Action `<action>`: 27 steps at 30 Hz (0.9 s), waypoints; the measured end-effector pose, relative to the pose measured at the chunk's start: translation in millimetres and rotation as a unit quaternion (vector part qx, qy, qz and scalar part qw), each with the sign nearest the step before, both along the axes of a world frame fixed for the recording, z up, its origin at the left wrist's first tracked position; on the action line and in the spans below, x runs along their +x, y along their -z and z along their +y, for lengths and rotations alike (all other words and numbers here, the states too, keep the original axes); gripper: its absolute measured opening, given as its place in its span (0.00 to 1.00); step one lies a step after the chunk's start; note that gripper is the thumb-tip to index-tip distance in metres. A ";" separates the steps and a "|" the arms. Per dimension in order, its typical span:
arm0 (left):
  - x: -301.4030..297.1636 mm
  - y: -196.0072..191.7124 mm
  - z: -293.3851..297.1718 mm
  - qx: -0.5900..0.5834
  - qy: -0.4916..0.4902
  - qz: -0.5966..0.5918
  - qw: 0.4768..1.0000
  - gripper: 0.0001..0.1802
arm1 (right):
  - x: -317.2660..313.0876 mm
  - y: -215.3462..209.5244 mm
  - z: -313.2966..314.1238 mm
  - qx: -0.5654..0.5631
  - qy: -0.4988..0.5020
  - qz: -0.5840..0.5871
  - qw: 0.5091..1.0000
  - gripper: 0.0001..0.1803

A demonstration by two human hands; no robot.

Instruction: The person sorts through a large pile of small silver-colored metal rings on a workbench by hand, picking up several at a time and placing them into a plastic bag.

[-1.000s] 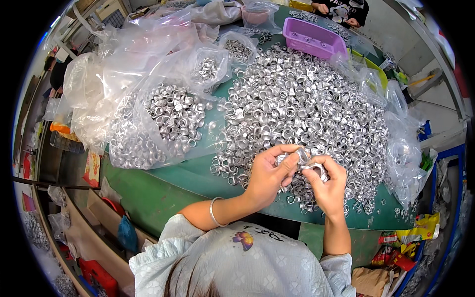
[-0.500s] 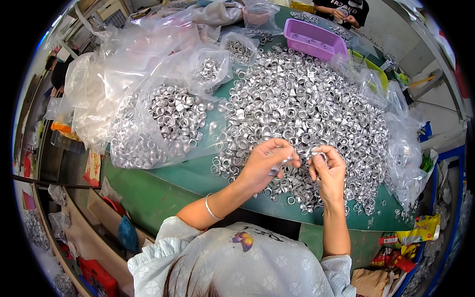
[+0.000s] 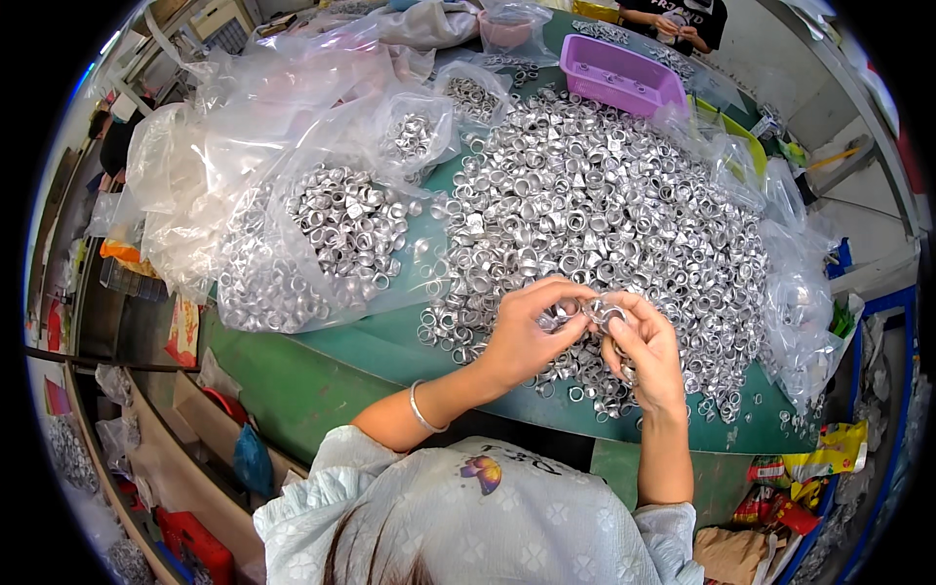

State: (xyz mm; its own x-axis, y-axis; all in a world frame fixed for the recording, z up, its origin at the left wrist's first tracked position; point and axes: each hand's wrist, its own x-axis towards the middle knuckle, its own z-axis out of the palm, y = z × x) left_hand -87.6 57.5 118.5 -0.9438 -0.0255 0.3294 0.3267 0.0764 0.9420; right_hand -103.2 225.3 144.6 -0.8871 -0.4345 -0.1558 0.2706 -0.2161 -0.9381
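Observation:
A wide heap of silver metal rings (image 3: pixel 604 195) covers the green table in front of me. Over its near edge my two hands meet, fingertips almost touching. My left hand (image 3: pixel 534 330) is closed, with silver rings (image 3: pixel 558 316) showing between thumb and fingers. In my right hand (image 3: pixel 645 353), thumb and forefinger pinch a silver ring (image 3: pixel 606 314); more silver shows under the curled fingers. How many rings each hand has, I cannot make out.
On the left, a clear plastic bag (image 3: pixel 283 283) holds more rings. A purple basket (image 3: pixel 624 73) and a lime-green container (image 3: pixel 736 136) stand behind the heap. Crumpled clear plastic (image 3: pixel 795 292) lies along the right. Another person's hands (image 3: pixel 680 31) work at the far end.
Both hands have come together from slightly apart. My left hand has moved right and its fingertips now reach the ring at my right fingers.

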 end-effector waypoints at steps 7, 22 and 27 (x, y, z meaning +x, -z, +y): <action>-2.6 -1.1 -11.7 -0.032 0.073 -0.004 0.997 0.14 | 4.9 10.9 0.4 0.086 0.066 0.095 0.989 0.13; 1.9 -1.4 -12.6 -0.021 0.042 0.006 0.999 0.14 | 9.9 14.9 -3.5 0.132 0.112 0.145 0.974 0.15; 6.4 -7.8 -7.1 -0.065 -0.034 0.072 0.995 0.15 | 7.6 20.2 -0.8 0.208 0.114 0.362 0.902 0.18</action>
State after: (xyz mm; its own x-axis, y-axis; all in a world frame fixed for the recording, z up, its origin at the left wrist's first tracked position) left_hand -81.2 50.4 126.3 -0.8844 -0.0363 0.4654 0.4472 0.2202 0.8669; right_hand -95.7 224.5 124.4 -0.8808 -0.2648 0.3925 -0.4518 0.2221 -0.8640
